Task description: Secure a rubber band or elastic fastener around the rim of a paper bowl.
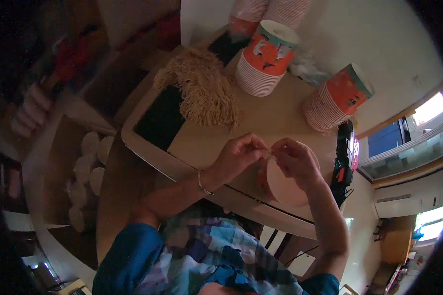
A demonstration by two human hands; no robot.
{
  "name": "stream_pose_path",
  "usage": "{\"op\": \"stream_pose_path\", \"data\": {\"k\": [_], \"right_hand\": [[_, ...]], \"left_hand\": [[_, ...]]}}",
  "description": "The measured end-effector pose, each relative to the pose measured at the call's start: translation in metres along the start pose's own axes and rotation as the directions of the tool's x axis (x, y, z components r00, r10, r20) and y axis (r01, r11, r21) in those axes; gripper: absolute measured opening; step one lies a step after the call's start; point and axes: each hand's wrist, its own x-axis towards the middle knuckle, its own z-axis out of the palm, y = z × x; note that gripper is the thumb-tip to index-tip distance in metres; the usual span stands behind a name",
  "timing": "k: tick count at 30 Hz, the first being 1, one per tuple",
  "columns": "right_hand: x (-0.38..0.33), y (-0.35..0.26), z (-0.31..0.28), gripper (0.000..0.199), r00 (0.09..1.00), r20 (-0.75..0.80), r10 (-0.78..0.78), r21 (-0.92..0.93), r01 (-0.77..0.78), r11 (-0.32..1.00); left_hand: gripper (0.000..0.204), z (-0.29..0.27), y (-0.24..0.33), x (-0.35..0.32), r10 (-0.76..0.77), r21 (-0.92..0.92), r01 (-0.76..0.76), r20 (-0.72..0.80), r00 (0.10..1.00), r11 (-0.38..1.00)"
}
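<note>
My left hand (pixel 237 156) and my right hand (pixel 298 161) meet fingertip to fingertip above the table. Both are closed in a pinch. Something small and pale sits between the fingertips, too small to name. Just under my right hand, a paper tub (pixel 289 191) shows a broad pale face and a strip of orange side. My right hand and wrist cover part of it. Farther off to the left lies a heap of tan, stringy strands (pixel 202 88) on the table.
Stacked orange-and-green paper tubs (pixel 268 58) stand at the back, with another stack (pixel 338 98) to the right. Plastic-wrapped stacks (pixel 285 11) are behind. A dark device (pixel 344 162) lines the table's right edge. At left, an open cardboard box (pixel 59 177) holds several pale round-ended things.
</note>
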Motion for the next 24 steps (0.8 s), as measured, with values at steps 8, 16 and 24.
{"op": "stream_pose_path", "data": {"k": [8, 16, 24], "right_hand": [[-0.011, -0.009, -0.006, 0.015, 0.997, -0.076, 0.008, -0.062, -0.013, 0.998], [-0.004, 0.018, -0.016, 0.013, 0.947, -0.079, -0.312, -0.421, 0.252, 0.872], [-0.009, 0.031, -0.017, 0.015, 0.976, -0.128, -0.174, -0.354, 0.119, 0.928]], "left_hand": [[0.008, 0.005, 0.006, -0.003, -0.004, 0.084, 0.005, -0.010, 1.000, 0.996], [0.009, 0.009, 0.008, 0.005, 0.140, 0.290, -0.138, 0.015, 0.990, 0.947], [0.009, 0.012, 0.010, 0.011, 0.101, 0.291, -0.121, 0.082, 0.991, 0.949]]}}
